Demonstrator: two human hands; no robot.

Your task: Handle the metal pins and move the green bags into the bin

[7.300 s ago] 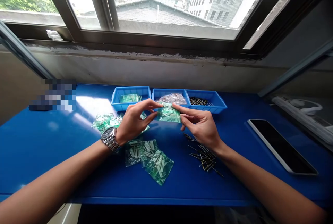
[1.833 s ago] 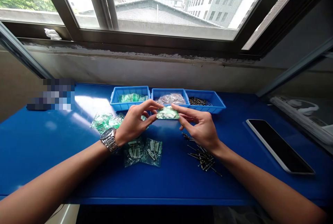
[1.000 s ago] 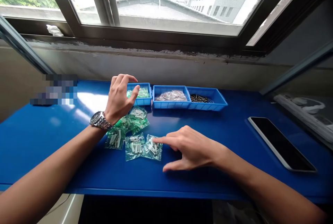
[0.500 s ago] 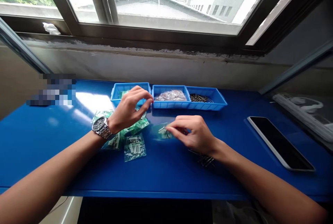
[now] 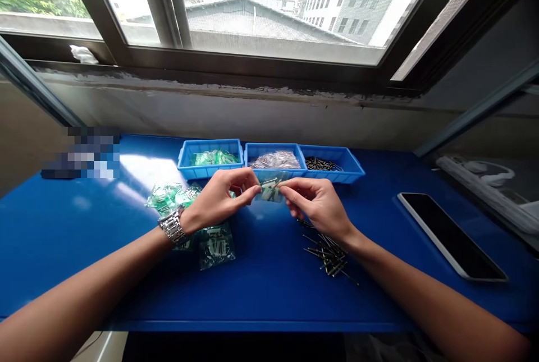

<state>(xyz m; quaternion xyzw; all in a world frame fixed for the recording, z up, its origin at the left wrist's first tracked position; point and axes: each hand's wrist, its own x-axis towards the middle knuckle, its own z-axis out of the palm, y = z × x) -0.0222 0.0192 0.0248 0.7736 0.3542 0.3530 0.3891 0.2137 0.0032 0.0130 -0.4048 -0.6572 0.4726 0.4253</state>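
Observation:
Between both hands, above the table, hangs a small clear greenish plastic bag [image 5: 270, 189] with pale pieces inside. My left hand [image 5: 225, 198], with a metal watch at the wrist, pinches the bag's left side. My right hand [image 5: 318, 202] is closed at the bag's right edge; a thin rod, perhaps a drill bit, seems to lie at its fingertips, too small to be sure. Several loose dark drill bits [image 5: 330, 255] lie below my right hand. Near my left wrist are several filled green bags [image 5: 166, 198], and one bag [image 5: 217, 247] lies closer to the front.
Three blue bins stand in a row at the back: the left bin [image 5: 210, 172] with green bags, the middle bin [image 5: 275, 173] with clear packets, the right bin [image 5: 351, 172] with dark drill bits. A phone [image 5: 452, 236] lies at the right.
My left hand has come down and right from above the green bags and taken hold of the small bag's left side. My right hand has raised that bag slightly.

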